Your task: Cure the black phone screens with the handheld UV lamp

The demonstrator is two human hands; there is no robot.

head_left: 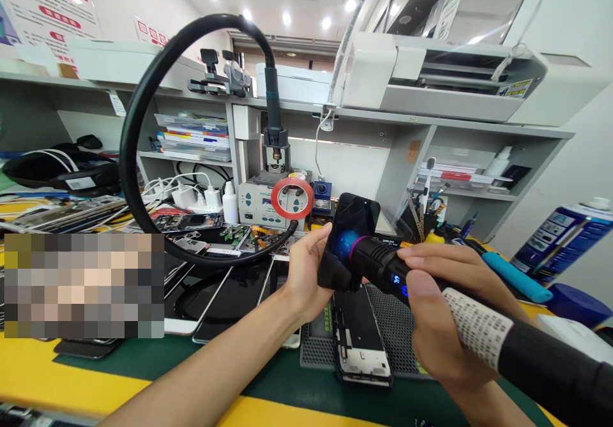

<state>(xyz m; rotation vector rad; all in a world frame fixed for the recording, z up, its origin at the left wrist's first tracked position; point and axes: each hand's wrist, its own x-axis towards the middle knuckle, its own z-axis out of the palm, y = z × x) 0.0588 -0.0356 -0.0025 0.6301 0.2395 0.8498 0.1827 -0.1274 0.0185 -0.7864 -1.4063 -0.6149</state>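
Observation:
My left hand [309,274] holds up a dark phone screen [357,213], tilted, near the centre. My right hand [445,306] is wrapped round a black flashlight-like tool [378,261] with a small blue display and a white patterned band. Its purple-ringed head faces the screen, and blue light glows on the glass there. Beneath both hands, a phone part with a white lower end [364,350] lies on a grey perforated mat [397,325]. Most of my left fingers are hidden behind the screen.
A thick black hose [128,140] loops at the left, by a machine [256,200] with a red tape roll [292,198]. Several phones lie left of the mat. A blue spray can [558,242] and tools stand right. A pixelated patch covers the lower left.

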